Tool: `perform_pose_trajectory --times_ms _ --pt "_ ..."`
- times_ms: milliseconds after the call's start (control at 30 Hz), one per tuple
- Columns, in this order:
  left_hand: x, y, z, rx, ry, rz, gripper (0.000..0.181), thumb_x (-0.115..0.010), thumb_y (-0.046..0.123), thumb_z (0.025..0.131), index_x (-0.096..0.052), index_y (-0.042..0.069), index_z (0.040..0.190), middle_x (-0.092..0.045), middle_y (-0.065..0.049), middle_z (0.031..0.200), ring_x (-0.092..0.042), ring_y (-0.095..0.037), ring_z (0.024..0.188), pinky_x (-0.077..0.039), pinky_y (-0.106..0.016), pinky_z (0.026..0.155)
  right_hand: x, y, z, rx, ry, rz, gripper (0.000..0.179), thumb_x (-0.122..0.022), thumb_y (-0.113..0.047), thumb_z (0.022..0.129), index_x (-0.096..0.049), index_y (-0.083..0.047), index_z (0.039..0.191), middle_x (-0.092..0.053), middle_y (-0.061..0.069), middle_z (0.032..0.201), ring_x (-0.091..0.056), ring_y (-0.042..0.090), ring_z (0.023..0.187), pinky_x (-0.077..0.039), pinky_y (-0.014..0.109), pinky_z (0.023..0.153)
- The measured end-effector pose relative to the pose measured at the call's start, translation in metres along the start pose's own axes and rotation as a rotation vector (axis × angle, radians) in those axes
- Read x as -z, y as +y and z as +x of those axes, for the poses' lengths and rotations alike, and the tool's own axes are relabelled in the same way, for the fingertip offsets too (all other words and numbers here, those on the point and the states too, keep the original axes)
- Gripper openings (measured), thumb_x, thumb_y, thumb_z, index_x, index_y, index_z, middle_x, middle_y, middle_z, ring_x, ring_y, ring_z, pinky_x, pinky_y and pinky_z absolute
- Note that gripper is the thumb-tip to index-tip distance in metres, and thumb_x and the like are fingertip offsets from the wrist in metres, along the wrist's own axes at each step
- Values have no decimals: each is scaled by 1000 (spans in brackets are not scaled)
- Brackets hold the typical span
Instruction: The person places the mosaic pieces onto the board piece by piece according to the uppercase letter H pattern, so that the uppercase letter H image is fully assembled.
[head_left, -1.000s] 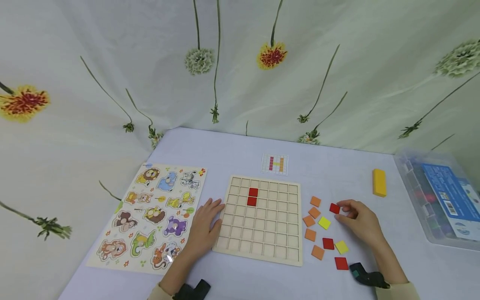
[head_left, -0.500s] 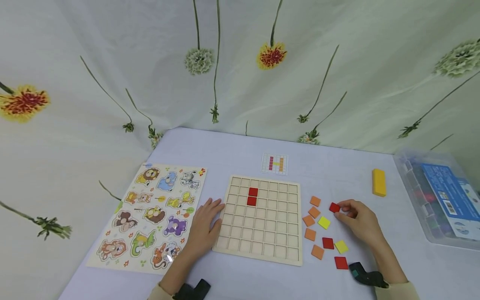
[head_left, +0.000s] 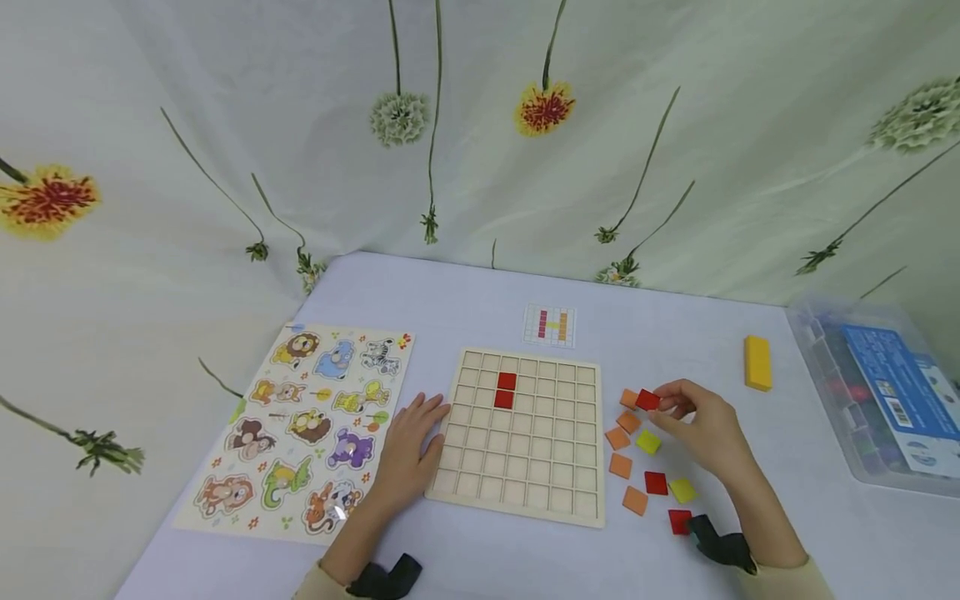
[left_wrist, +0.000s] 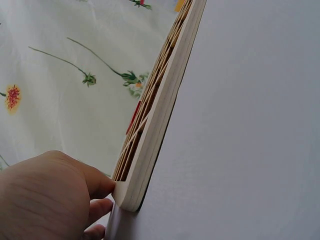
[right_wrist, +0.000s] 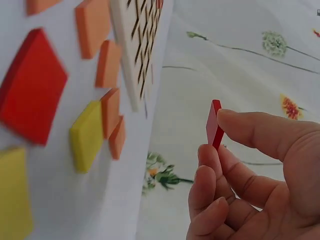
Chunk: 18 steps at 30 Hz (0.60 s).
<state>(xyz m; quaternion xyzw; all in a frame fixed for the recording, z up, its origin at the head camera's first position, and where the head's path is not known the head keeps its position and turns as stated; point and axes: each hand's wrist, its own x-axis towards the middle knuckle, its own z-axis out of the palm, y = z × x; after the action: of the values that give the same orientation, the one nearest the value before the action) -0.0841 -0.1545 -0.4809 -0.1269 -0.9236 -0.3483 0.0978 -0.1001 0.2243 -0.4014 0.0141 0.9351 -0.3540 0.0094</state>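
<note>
Between thumb and fingertips, my right hand (head_left: 701,425) pinches a red square tile (head_left: 648,400), raised off the table as the right wrist view shows (right_wrist: 215,122). Below it on the table lie several orange tiles (head_left: 620,466), two yellow tiles (head_left: 648,442) and two more red tiles (head_left: 656,483). A wooden grid board (head_left: 517,500) lies in the middle, with two red tiles (head_left: 506,390) set one above the other in its cells. My left hand (head_left: 408,450) rests at the board's left edge, fingers fairly straight, touching its side in the left wrist view.
Behind the board lies a small pattern card (head_left: 550,327). An animal puzzle sheet (head_left: 300,433) is at the left. A yellow block (head_left: 758,363) and a clear plastic box (head_left: 870,467) with a blue label stand at the right. A flowered cloth (head_left: 480,167) hangs behind.
My right hand has lifted the red tile from the table and moved it left, over the upper orange tiles. The left hand stays at the board's edge.
</note>
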Motion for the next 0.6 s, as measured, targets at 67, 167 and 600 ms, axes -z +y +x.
perform_pose_trajectory --times_ms 67,167,600 --pt "0 0 0 2 -4 -4 43 -56 3 91 -56 3 134 -49 -16 146 -31 -40 144 -19 -59 118 -4 -13 2 34 -12 15 27 -71 -15 87 -63 -3 110 -64 9 93 -55 22 84 -45 21 58" --pt "1 -1 1 7 -9 -8 43 -56 3 91 -56 3 134 -49 -16 147 -31 -40 144 -19 -58 118 -14 -33 7 72 -43 50 26 -72 -13 86 -64 -3 108 -64 7 90 -55 20 82 -45 20 58" --pt "2 0 1 14 -10 -16 43 -56 3 90 -56 2 133 -49 -17 146 -32 -40 144 -19 -58 118 -89 -91 30 245 -268 126 18 -77 -6 77 -66 -5 92 -58 -1 74 -51 10 65 -43 19 60"
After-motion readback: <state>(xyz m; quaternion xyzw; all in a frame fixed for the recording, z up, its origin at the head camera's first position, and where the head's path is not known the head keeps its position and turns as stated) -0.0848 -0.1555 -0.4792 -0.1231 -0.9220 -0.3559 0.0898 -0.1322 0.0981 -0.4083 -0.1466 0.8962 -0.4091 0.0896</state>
